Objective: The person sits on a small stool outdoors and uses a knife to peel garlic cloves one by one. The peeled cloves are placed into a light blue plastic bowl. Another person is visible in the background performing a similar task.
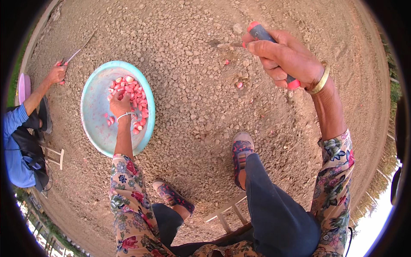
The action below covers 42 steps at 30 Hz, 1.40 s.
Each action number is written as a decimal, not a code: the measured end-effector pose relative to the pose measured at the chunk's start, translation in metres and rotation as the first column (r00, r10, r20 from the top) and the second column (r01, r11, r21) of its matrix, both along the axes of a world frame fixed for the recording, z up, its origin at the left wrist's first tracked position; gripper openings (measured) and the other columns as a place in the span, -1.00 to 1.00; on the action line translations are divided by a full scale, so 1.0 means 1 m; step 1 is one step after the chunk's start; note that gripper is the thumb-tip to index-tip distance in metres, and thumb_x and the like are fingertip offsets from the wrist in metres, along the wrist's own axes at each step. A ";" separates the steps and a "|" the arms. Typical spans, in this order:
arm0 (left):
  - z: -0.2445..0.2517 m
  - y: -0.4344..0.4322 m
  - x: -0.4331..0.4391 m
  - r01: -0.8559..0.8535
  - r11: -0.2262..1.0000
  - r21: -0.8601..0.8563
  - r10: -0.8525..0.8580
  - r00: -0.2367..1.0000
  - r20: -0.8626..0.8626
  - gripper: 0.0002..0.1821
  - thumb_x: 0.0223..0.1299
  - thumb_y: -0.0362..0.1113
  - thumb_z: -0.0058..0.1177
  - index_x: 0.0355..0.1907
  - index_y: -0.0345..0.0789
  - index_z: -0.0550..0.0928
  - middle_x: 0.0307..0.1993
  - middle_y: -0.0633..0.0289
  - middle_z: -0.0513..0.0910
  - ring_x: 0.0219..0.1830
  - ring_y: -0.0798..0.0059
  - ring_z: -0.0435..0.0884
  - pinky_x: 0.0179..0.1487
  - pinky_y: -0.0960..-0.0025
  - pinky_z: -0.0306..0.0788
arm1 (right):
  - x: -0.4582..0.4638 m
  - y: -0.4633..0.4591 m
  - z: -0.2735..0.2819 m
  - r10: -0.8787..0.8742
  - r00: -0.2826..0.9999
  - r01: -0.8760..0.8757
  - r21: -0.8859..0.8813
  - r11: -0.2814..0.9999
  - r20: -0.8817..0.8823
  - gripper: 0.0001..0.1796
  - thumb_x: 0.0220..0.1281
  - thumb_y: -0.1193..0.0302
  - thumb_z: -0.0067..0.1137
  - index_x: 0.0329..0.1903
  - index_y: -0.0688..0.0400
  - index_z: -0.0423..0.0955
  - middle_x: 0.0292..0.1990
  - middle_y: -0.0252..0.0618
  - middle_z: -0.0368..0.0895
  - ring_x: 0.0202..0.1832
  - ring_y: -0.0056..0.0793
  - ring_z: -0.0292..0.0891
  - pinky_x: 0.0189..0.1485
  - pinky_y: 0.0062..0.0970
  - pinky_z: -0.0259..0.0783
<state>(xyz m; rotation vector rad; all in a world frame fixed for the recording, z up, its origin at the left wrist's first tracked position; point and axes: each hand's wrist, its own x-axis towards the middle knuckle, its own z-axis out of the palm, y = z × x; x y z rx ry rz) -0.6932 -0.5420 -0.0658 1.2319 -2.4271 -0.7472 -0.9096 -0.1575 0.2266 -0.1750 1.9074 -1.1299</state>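
Note:
My left hand point(120, 104) is inside a light-blue plastic basin point(93, 135). Its fingers reach into a heap of pink-coated garlic cloves point(137, 95); whether they grip one is hidden. At the upper right my right hand point(282, 56) is wrapped around the dark, red-ended handle of a hand tool point(261, 32). A short metal blade point(231, 44) extends left from the handle, low over the soil beside a small dark hole point(214, 42). One pink clove point(227, 62) lies on the soil below the blade, and another clove point(239, 85) sits farther down in a shallow hollow.
Loose, cloddy soil point(192, 106) surrounds the basin and my shoes point(243, 146). Beneath me is a wooden stool point(229, 212). At the left, another person point(19, 154) holds a thin metal tool point(73, 56), near a purple basin point(24, 88) and another stool point(61, 159).

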 end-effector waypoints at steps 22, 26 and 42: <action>0.041 0.028 0.009 0.204 0.978 -0.046 -0.202 0.978 0.043 -0.62 -0.10 -0.32 0.24 -0.11 -0.27 0.68 -0.20 -0.02 0.61 -0.19 0.04 0.61 -0.06 0.12 0.49 | 0.001 -0.017 -0.050 0.015 0.999 -0.014 0.048 0.999 -0.031 -0.68 0.28 0.34 0.08 0.02 0.18 0.35 -0.65 -0.57 0.16 -0.76 -0.76 0.05 -0.76 -0.57 0.06; 0.030 0.039 -0.004 0.237 0.944 -0.228 -0.227 0.971 0.070 -0.64 -0.11 -0.29 0.23 -0.14 -0.27 0.70 -0.22 0.01 0.61 -0.20 0.03 0.61 -0.04 0.08 0.49 | -0.002 -0.013 -0.049 0.050 0.995 -0.036 0.162 0.986 -0.084 -0.69 0.28 0.32 0.10 0.00 0.19 0.41 -0.66 -0.58 0.16 -0.75 -0.76 0.05 -0.76 -0.58 0.06; 0.015 0.012 -0.009 0.371 0.910 -0.185 -0.330 0.919 0.215 -0.82 0.03 -0.38 0.11 -0.27 -0.35 0.63 -0.24 -0.02 0.63 -0.18 0.00 0.62 -0.06 0.09 0.47 | -0.008 -0.020 -0.078 0.071 0.976 -0.041 0.145 0.989 -0.204 -0.74 0.18 0.29 0.19 -0.25 0.25 0.47 -0.67 -0.41 0.33 -0.78 -0.65 0.21 -0.76 -0.51 0.16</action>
